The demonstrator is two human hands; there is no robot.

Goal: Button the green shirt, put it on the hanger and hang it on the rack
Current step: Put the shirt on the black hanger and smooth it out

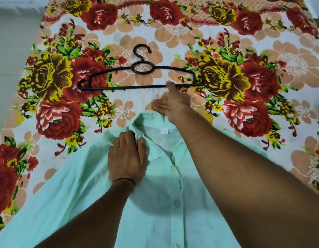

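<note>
My left hand [127, 158] rests on the pale green buttoned cotton shirt [80, 185], which is spread at the near edge of the flowered bedsheet [262, 51]; fingers and thumb pinch its collar fold. My right hand [174, 102] stretches forward, thumb wide, fingertips touching the bottom bar of the black plastic hanger [123, 87]; it lies flat mid-sheet, just beyond the collar.

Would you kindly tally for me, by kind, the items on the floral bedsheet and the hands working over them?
Green shirt: 1
Black hanger: 1
Hands: 2 (left hand, right hand)
Total: 4
</note>
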